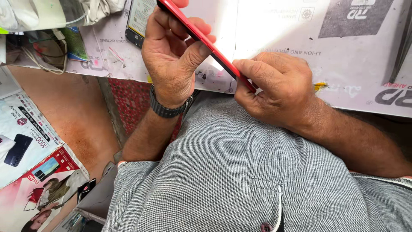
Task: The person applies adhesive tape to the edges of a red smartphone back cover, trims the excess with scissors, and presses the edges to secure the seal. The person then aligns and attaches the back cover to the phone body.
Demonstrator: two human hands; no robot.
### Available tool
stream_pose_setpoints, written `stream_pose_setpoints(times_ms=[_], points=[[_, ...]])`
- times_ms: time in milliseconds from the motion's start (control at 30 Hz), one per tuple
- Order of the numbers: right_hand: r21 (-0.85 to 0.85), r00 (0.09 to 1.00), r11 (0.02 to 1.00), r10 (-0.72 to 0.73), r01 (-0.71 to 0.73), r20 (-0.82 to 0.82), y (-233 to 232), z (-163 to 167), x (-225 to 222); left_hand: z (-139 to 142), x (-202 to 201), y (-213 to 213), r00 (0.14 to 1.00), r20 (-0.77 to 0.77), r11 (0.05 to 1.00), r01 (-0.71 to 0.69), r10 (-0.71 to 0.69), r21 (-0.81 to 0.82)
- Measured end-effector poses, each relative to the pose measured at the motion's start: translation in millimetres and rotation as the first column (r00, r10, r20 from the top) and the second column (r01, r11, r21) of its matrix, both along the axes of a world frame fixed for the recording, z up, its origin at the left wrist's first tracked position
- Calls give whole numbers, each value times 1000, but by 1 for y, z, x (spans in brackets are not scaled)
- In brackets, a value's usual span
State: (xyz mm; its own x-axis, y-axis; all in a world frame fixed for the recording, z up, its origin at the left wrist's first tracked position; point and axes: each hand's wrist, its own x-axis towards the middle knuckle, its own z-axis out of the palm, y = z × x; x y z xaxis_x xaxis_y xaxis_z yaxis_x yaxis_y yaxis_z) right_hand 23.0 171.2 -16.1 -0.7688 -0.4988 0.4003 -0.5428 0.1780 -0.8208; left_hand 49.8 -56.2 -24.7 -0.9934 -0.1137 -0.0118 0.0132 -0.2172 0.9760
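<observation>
hands: left + right | grip red phone (edge-on) | above white sheet

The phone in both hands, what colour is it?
Red phone, seen edge-on in the head view.

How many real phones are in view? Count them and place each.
2. A red phone held edge-on between left hand and right hand; another phone lies on the table behind, partly hidden.

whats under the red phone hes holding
Under the red phone lies the printed white bench cover. The left hand and right hand hide part of it.
</observation>
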Motion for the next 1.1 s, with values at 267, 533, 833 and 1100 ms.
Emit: stream_pose_setpoints(times_ms=[267,533,833,1100], points=[[37,999,999,17,-18,34,0,-1,-10,-7,-12,2,1000,10,1000,26,-27,10],[50,999,999,-13,10,46,1,0,-16,-7,-19,5,998,48,999,36,-37,27],[47,998,998,-42,39,55,2,2,-16,9,-31,15,999,25,999,26,-25,-41],[-77,927,996,61,-35,371,15,5,-16,29,-48,6,964,-263,987,-78,39,-140]])
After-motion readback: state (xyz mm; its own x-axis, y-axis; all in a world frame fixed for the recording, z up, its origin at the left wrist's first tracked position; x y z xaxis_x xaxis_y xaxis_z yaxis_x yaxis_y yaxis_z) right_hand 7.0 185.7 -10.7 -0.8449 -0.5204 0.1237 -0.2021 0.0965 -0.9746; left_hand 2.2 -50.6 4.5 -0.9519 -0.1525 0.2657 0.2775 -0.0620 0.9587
